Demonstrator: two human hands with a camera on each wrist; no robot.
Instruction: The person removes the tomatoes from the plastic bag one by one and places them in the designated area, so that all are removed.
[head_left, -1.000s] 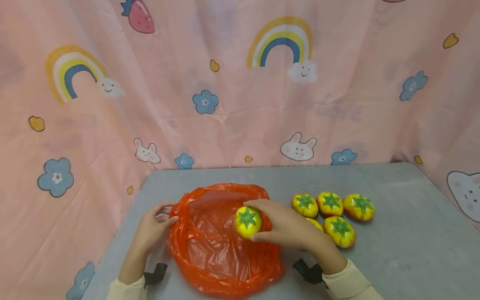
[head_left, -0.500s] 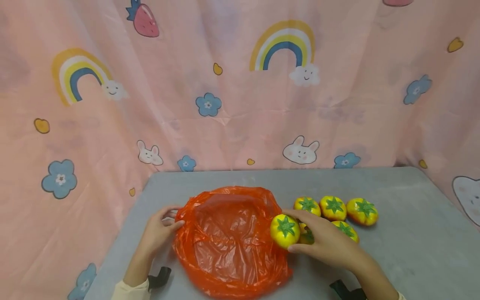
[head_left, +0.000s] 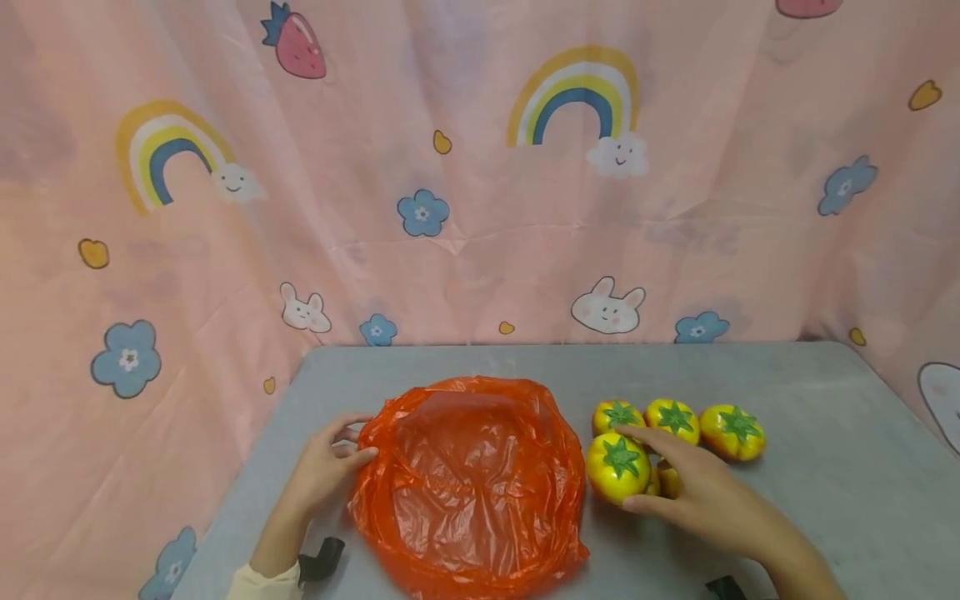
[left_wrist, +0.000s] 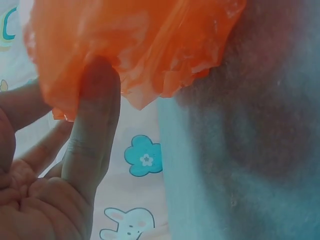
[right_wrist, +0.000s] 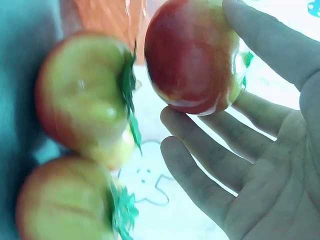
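Note:
My right hand (head_left: 693,492) pinches a yellow-and-red toy tomato (head_left: 618,468) with a green star-shaped top between thumb and fingers. It is right of the bag, in front of the other tomatoes. In the right wrist view, the held tomato (right_wrist: 192,55) shows its red underside. My left hand (head_left: 322,467) grips the left rim of an orange plastic bag (head_left: 480,575), which lies with its mouth spread wide. One fingertip shows through the thin plastic (left_wrist: 145,45) in the left wrist view.
Several more toy tomatoes (head_left: 733,432) stand grouped on the grey table (head_left: 840,500) right of the bag, some partly hidden behind my right hand. A pink patterned curtain (head_left: 480,183) hangs along the back and sides. Black wrist mounts (head_left: 322,558) show near both wrists.
My right hand has moved right with the tomato, from over the bag's mouth to the group of tomatoes. The left hand keeps its hold on the rim. The head view has shifted slightly.

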